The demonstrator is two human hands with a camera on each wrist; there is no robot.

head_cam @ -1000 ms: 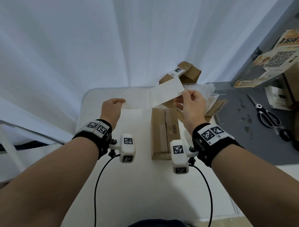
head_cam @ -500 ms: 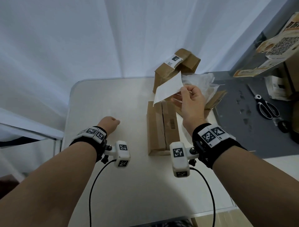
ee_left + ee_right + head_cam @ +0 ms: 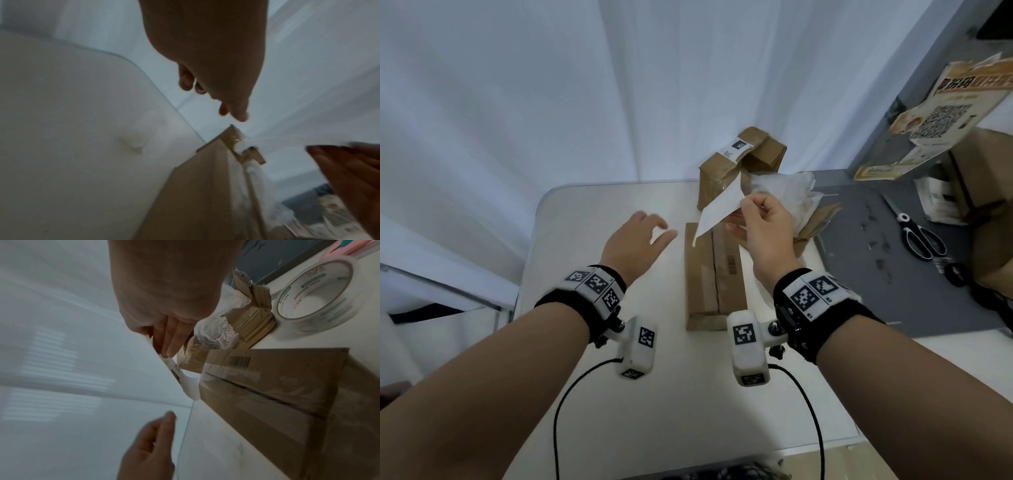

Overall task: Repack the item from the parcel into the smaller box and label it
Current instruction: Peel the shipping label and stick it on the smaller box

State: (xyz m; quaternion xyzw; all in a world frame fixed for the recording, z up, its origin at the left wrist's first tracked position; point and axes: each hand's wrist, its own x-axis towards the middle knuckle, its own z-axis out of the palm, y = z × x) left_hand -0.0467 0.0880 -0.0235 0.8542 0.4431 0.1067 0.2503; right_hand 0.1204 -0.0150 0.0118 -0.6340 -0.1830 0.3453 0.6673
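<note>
While pinched in the right hand (image 3: 763, 226) — label (image 3: 719, 212) above the box (image 3: 714, 274).

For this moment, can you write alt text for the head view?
The right hand pinches a white label above a sealed, taped cardboard box on a white table; the open left hand reaches toward it. A torn parcel lies behind.

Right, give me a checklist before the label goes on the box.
1. Label held by right hand: ok.
2. Left hand free to help: ok, open, holding nothing.
3. Box closed and taped: ok.
4. Box top bare for the label: ok, only a printed barcode.
5. Backing peeled off label: cannot tell.
6. Old parcel clear of the box: ok, behind it.
</note>
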